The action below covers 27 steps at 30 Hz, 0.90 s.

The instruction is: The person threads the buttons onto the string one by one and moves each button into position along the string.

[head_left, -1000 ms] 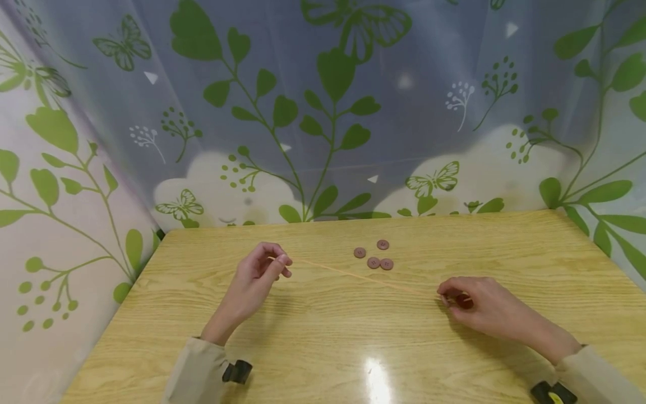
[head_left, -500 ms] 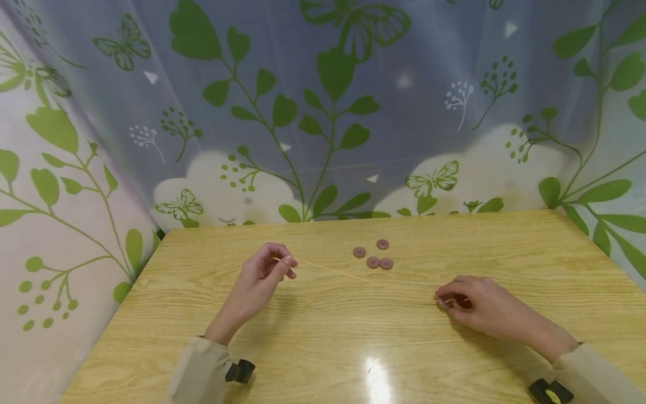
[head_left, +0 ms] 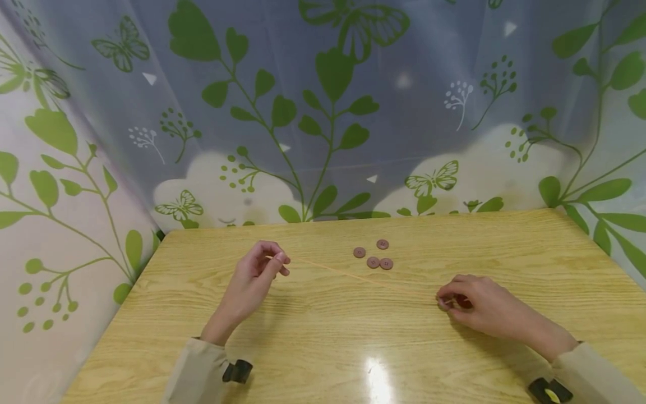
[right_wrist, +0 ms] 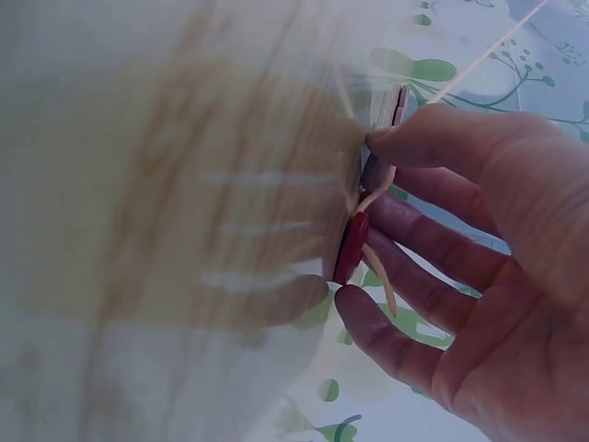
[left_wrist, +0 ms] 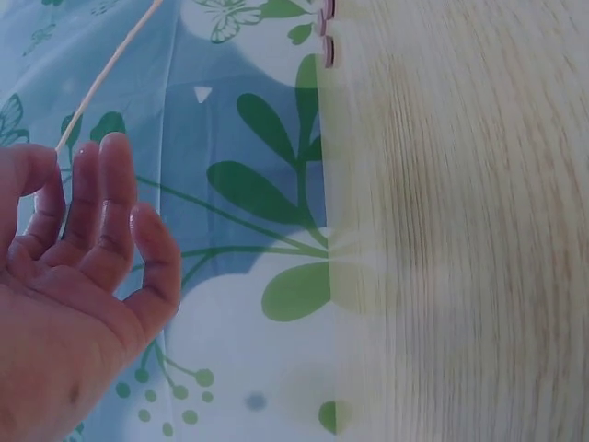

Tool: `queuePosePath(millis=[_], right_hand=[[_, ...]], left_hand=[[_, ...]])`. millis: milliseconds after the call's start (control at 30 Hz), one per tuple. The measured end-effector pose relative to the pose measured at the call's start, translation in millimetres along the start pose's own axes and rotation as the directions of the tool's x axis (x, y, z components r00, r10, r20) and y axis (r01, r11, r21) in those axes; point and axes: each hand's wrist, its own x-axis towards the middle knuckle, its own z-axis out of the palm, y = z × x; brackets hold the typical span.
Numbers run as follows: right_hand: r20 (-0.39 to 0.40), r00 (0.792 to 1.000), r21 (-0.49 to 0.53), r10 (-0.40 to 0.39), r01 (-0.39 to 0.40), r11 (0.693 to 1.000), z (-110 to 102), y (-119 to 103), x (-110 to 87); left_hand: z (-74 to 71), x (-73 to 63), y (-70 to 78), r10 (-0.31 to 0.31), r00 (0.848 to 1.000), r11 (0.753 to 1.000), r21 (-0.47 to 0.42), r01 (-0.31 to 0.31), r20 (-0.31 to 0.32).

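Note:
A thin pale-orange cord [head_left: 348, 274] stretches nearly straight between the two hands. My left hand [head_left: 254, 278] pinches its left end between thumb and index finger, above the table; the other fingers are loosely bent in the left wrist view. Low over the tabletop, my right hand [head_left: 487, 308] holds the other end. In the right wrist view, a red button [right_wrist: 352, 249] sits on the cord below the thumb, and a short cord tail [right_wrist: 382, 281] hangs past it. A darker piece [right_wrist: 373, 172] lies under the thumb tip, too hidden to identify.
Several brown buttons lie at the table's back middle: one at left [head_left: 359, 252], one behind [head_left: 382, 244] and two side by side in front [head_left: 373, 262]. The wood-grain table [head_left: 313, 348] ends at a leaf-and-butterfly curtain [head_left: 404, 140].
My left hand has shifted slightly right and then back left. The right hand has barely moved, and the cord stays stretched. The loose buttons lie as before.

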Motion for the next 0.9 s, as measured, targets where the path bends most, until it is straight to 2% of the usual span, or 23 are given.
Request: queuePosePath(millis=[200, 433, 533, 667, 833, 900], right_hand=[[0.036, 0.999, 0.007, 0.026, -0.026, 1.0, -1.8, -1.3, 0.9], [0.054, 0.997, 0.009, 0.059, -0.06, 0.998, -3.4, -3.9, 1.5], [0.014, 0.999, 0.009, 0.051, -0.051, 0.999, -3.0, -7.3, 2.6], [-0.082, 0.996, 0.029, 0.02, -0.017, 0.999, -1.0, -14.3, 5.6], [-0.174, 0.983, 0.116, -0.051, 0.072, 0.991, 1.1, -23.9, 12.7], [-0.215, 0.973, 0.12, -0.081, 0.109, 0.987, 2.7, -28.8, 16.6]], left_hand=[[3.9, -1.0, 1.9, -0.011, 0.999, 1.0, -0.026, 0.012, 0.048], [14.9, -0.3, 8.8, 0.052, 0.994, 0.998, -0.045, -0.048, 0.091], [22.0, -0.5, 10.5, 0.061, 0.992, 0.998, -0.035, -0.057, 0.115], [31.5, -0.7, 11.8, 0.049, 0.988, 0.998, -0.032, -0.045, 0.146], [39.6, 0.5, 14.1, 0.038, 0.983, 0.999, -0.033, -0.033, 0.177], [41.4, 0.7, 16.1, 0.036, 0.983, 0.999, -0.036, -0.03, 0.181]])
